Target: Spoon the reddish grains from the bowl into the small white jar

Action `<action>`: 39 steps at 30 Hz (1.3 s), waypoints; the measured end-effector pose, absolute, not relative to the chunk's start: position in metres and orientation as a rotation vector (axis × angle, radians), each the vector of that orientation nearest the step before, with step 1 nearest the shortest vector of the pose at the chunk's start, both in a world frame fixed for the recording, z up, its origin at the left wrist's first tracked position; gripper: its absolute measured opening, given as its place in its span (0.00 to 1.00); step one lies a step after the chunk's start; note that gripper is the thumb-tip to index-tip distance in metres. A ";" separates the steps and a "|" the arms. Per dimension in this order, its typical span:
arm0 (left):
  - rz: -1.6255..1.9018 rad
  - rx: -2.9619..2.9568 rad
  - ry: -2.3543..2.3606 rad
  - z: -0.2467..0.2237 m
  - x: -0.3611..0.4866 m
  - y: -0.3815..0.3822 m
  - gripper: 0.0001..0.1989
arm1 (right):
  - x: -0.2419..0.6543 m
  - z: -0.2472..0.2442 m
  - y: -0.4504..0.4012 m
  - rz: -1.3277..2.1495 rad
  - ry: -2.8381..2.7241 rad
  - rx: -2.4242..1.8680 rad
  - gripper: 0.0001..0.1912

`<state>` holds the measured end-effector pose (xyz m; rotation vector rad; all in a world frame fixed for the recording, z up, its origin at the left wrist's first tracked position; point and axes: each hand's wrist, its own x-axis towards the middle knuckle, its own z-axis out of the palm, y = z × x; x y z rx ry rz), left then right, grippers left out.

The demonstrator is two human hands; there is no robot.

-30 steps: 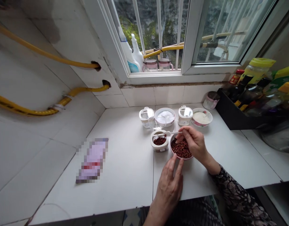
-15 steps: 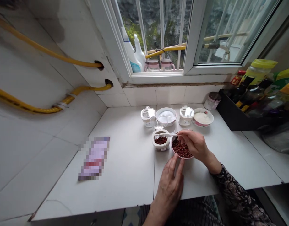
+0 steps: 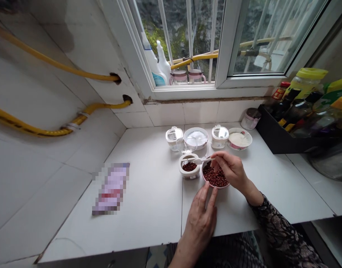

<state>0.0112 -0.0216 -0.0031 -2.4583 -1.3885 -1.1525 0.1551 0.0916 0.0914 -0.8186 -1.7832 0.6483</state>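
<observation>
My right hand [image 3: 231,171] pinches the handle of a small white spoon [image 3: 199,160], whose bowl end is over the right rim of an open white jar [image 3: 189,172]. Dark red grains lie in the jar. Just right of it stands a bowl [image 3: 216,178] filled with the same grains, partly under my right hand. My left hand [image 3: 203,214] has its fingertips on the bowl's front rim, fingers apart, holding nothing. The jar's clear lid [image 3: 186,145] is flipped up at the back.
Behind are two white lidded jars [image 3: 174,138] [image 3: 219,137], a bowl of white powder [image 3: 196,139] and a bowl of pale grains [image 3: 239,139]. A black bottle box [image 3: 279,136] stands right. A blurred purple packet [image 3: 112,189] lies left.
The view has shifted very slightly. The spoon has turned a little at the jar's rim, still in my right hand. My left hand stays at the bowl.
</observation>
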 end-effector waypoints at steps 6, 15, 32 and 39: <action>-1.166 -2.463 -1.379 -0.002 0.012 -0.021 0.33 | 0.155 0.090 0.094 0.723 -1.719 -0.815 0.09; -1.141 -2.471 -1.391 -0.002 0.011 -0.022 0.33 | 0.181 0.106 0.097 0.726 -2.088 -1.029 0.12; -1.120 -2.502 -1.408 0.002 0.010 -0.024 0.31 | 0.182 0.095 0.103 0.871 -1.936 -1.083 0.11; -1.124 -2.491 -1.410 0.002 0.010 -0.024 0.31 | 0.176 0.086 0.106 1.160 -1.774 -1.083 0.10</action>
